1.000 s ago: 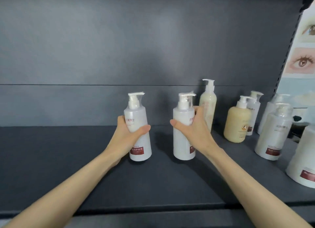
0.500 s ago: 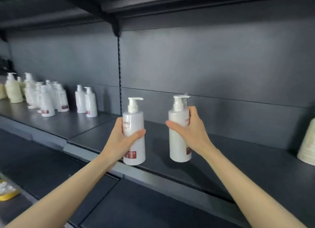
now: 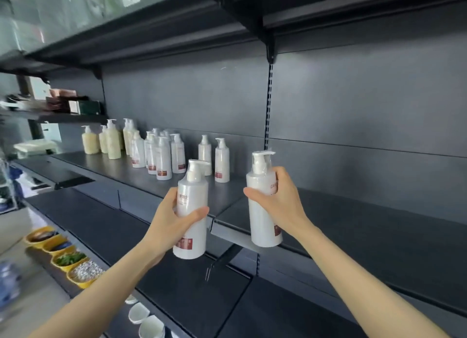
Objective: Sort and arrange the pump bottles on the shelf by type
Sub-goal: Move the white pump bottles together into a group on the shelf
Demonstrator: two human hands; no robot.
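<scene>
My left hand (image 3: 169, 224) grips a white pump bottle with a red label (image 3: 193, 196), held upright in the air in front of the dark shelf (image 3: 131, 173). My right hand (image 3: 280, 201) grips a second white pump bottle (image 3: 260, 219) of the same kind, also lifted clear of the shelf. Farther left on the shelf stand two white pump bottles (image 3: 222, 161) side by side, then a cluster of several white ones (image 3: 163, 158), then several cream-yellow pump bottles (image 3: 112, 140) at the far end.
The shelf section under my right hand (image 3: 379, 226) is bare metal. An upper shelf (image 3: 227, 17) overhangs. Below left sit yellow bowls of food (image 3: 65, 259) and white cups (image 3: 144, 320). Boxes (image 3: 75, 105) lie on a side shelf at left.
I have carried both bottles leftward along the shelf and my view has swung left. The sorted groups of bottles on the left are now much closer.
</scene>
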